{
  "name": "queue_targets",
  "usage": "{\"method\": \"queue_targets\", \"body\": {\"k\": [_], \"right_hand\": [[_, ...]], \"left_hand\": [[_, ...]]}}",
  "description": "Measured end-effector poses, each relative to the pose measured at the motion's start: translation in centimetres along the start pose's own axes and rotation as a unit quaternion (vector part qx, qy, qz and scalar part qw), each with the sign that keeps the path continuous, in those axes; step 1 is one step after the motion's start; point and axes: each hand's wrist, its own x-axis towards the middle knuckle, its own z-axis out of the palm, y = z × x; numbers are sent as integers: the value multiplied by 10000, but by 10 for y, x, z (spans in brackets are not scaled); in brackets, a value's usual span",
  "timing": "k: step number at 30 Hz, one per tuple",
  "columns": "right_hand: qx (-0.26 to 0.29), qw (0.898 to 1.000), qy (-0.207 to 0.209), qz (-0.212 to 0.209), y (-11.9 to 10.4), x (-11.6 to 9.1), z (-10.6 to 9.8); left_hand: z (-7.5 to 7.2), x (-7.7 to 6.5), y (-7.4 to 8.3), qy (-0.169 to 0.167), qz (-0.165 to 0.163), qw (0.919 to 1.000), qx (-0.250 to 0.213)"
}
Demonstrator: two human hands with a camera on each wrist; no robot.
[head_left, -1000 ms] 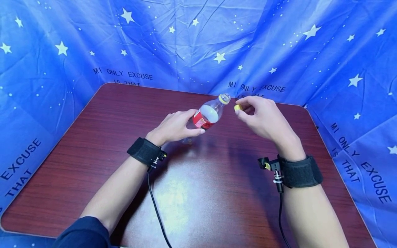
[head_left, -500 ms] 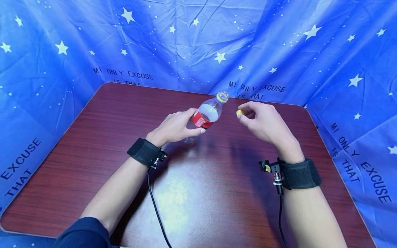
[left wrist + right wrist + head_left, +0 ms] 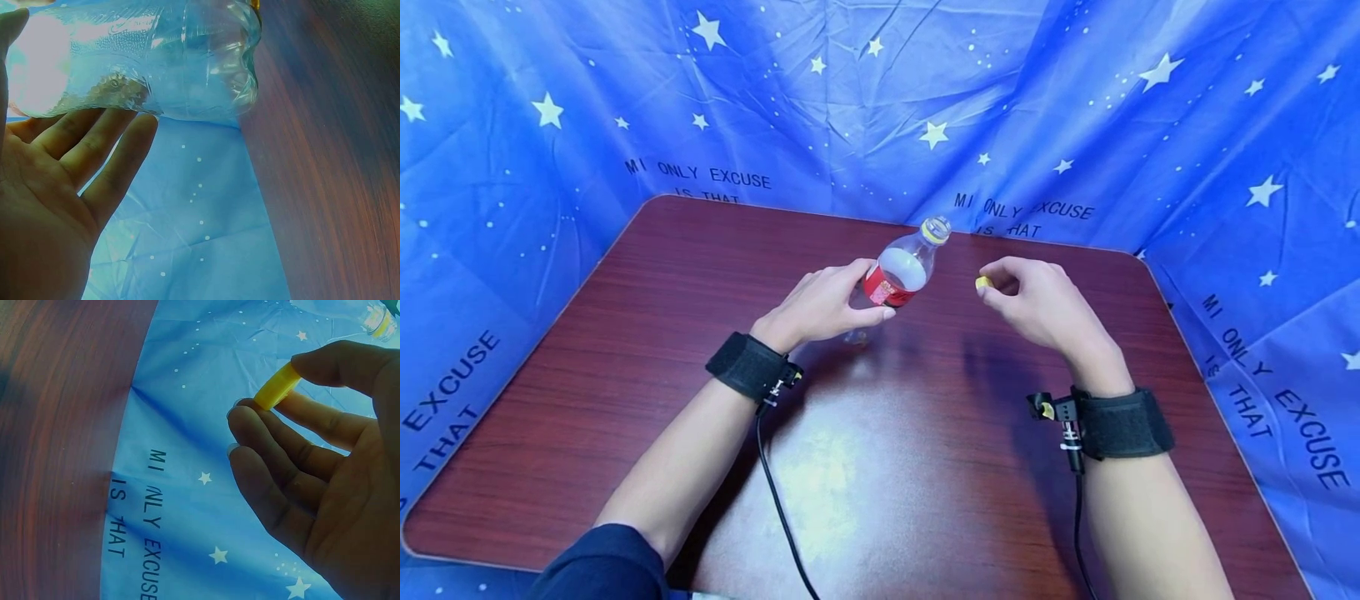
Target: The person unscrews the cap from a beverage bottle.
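left hand [image 3: 816, 307] gripping bottle [image 3: 904, 265] at frame centre, bottle tilted toward upper right, right hand [image 3: 1037, 300] pinching yellow cap [image 3: 983, 282] right of centre, cap apart from bottle, table [image 3: 640, 317] beneath, starry cloth [image 3: 760, 108] across upper frame

Clear red-labelled bottle [image 3: 896, 279] tilted, uncapped; yellow cap [image 3: 277, 387] apart from it.

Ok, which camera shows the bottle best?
The head view: the bottle shows its open neck and red label, though the left hand hides some. The left wrist view shows its lower end up close; the right wrist view, just its top in a corner.
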Motion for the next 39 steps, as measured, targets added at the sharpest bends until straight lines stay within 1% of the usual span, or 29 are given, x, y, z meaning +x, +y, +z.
{"method": "queue_targets", "body": {"k": [8,17,24,32,39], "right_hand": [[14,10000,-53,5,5,-2,5],[-69,9998,-143,-135,14,-2,13],[-27,9998,-200,-41,22,-4,21],[-24,9997,-243,-40,28,-5,28],[-73,9994,-320,112,30,-5,31]], "left_hand": [[-1,0,-1,-95,-102,9999,11],[0,0,0,-178,-140,9997,-5],[0,0,1,-194,-83,9998,2],[1,-1,1,-218,-106,9997,-40],[1,-2,0,-183,-145,9997,-50]]}}
